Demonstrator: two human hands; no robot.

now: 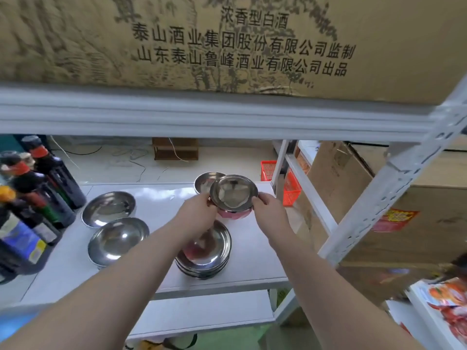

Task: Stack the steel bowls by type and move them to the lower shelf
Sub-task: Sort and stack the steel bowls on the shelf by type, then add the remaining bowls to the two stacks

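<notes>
Both hands were extended over the white shelf [156,205] at the time of observation. The left hand [195,210] and the right hand [267,210] together held a small steel bowl [233,193], one at each side of its rim, fingers closed on the edge. Each grip was closed only as far as the rim allowed, and neither held anything else. The bowl sat level, directly above a pink-sided bowl [233,213]; whether the two touched could not be determined.

Just behind the held bowl, a further small steel bowl [206,181] stood at the rear of the shelf, partly covered from view. Near the front edge, under the left forearm, was a stack of shallow steel bowls [209,258], nested one in another; the count could not be told with certainty. Two wider steel bowls stood separately on the left half of the shelf: the rear bowl [108,209] and the front bowl [117,241], near each other, with contact unclear.

A group of dark bottles [38,193] occupied the far left end. A lower shelf [202,314] was visible beneath the front edge. Above, a printed cardboard box [227,41] rested on the upper shelf rail [202,114]. A red basket [290,188] was seen beyond the right-hand upright.
</notes>
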